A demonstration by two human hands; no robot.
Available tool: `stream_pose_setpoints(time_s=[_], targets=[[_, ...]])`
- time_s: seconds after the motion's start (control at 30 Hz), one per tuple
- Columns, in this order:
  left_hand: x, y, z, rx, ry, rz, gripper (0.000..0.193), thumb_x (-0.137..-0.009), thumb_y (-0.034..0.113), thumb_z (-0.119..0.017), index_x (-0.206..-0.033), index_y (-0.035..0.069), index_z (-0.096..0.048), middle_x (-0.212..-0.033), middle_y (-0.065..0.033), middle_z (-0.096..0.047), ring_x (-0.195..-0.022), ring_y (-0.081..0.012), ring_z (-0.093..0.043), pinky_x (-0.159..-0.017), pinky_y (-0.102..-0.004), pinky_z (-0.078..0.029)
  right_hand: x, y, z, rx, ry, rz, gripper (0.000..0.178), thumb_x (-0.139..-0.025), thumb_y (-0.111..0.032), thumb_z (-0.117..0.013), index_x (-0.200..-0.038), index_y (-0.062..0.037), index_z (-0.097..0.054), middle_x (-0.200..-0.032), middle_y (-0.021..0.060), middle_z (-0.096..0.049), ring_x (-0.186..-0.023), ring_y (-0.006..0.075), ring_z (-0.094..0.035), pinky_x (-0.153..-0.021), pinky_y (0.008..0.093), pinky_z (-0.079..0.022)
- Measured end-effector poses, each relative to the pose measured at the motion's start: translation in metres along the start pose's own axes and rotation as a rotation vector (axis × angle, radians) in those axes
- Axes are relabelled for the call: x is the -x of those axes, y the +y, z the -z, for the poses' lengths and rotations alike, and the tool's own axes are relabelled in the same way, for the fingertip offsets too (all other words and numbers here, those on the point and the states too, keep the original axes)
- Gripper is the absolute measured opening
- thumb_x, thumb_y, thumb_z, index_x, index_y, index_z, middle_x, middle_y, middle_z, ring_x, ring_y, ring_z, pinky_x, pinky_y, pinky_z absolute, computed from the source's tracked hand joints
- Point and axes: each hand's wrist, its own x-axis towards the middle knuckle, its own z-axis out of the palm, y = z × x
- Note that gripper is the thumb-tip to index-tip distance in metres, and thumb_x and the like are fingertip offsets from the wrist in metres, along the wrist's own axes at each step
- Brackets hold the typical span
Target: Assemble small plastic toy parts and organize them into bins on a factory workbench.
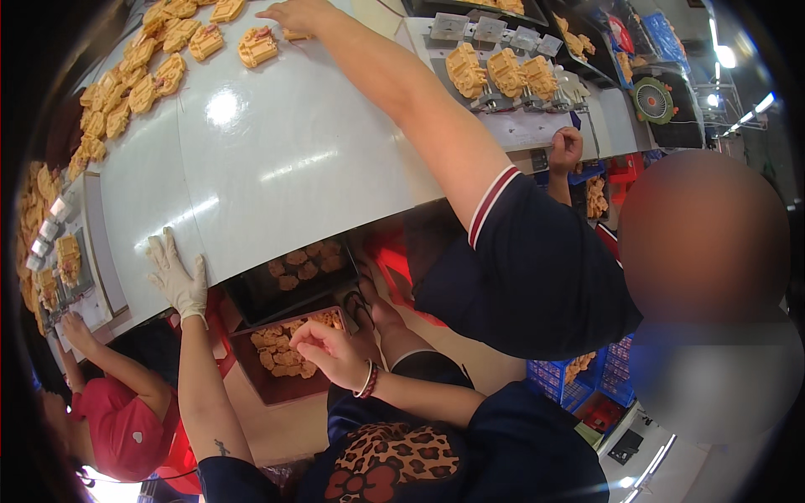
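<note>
Glossy white tabletop [285, 159] spans the upper left and middle of the frame, in a crowded workroom. Below its edge, at lower centre, tan molded parts [281, 356] fill a reddish-brown bin [289, 391]; they lie at mixed angles, with no common long axis. The bare right hand [331, 352] is nearer, overlapping the bin's right side in view, so the parts lie just to its left. Its fingers curl loosely (whether they pinch anything, I cannot tell). The gloved left hand [178, 272] spreads flat at the table edge, grasping nothing, up and left of the bin. Farther out, a co-worker's arm [411, 92] reaches toward loose pieces [257, 47] along the top.
</note>
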Motion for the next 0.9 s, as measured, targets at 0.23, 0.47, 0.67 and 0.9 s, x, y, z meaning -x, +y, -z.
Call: stream_pose_setpoints(time_s=[0.23, 0.47, 0.67, 0.9], targets=[[0.001, 0.001, 0.0, 0.013, -0.022, 0.029, 0.083, -0.079, 0.042, -0.062, -0.152, 0.031, -0.023, -0.16, -0.008, -0.016, -0.148, -0.0296, -0.009, -0.114, -0.0614, -0.006, -0.034, -0.01, 0.019, 0.447, 0.117, 0.249, 0.005, -0.088, -0.006, -0.059, -0.09, -0.0016, -0.06, -0.073, 0.0017, -0.056, -0.062, 0.0071, -0.05, -0.057, 0.0225, -0.042], [0.001, 0.0, -0.003, -0.007, -0.01, 0.017, 0.084, -0.078, 0.041, -0.063, -0.152, 0.03, -0.024, -0.16, -0.0068, -0.015, -0.148, -0.0299, -0.01, -0.114, -0.0608, -0.008, -0.044, -0.001, 0.033, 0.432, 0.139, 0.278, 0.008, -0.089, -0.006, -0.059, -0.094, -0.0005, -0.061, -0.077, 0.0021, -0.059, -0.064, 0.0067, -0.052, -0.059, 0.0212, -0.043], [0.001, -0.004, -0.004, -0.019, -0.011, 0.024, 0.085, -0.077, 0.042, -0.063, -0.152, 0.03, -0.024, -0.16, -0.0072, -0.016, -0.148, -0.0308, -0.01, -0.114, -0.0615, -0.008, -0.038, 0.008, 0.028, 0.454, 0.122, 0.215, 0.006, -0.088, -0.007, -0.059, -0.09, -0.0013, -0.061, -0.077, 0.0043, -0.057, -0.062, 0.0104, -0.053, -0.058, 0.0236, -0.044], [0.0, -0.006, -0.007, 0.003, -0.001, 0.002, 0.086, -0.078, 0.049, -0.059, -0.153, 0.029, -0.023, -0.16, -0.0086, -0.017, -0.148, -0.0315, -0.009, -0.114, -0.0615, -0.005, -0.07, 0.013, 0.037, 0.458, 0.159, 0.342, 0.005, -0.088, -0.004, -0.06, -0.091, -0.0013, -0.062, -0.078, 0.0036, -0.058, -0.061, 0.0083, -0.051, -0.056, 0.0225, -0.041]])
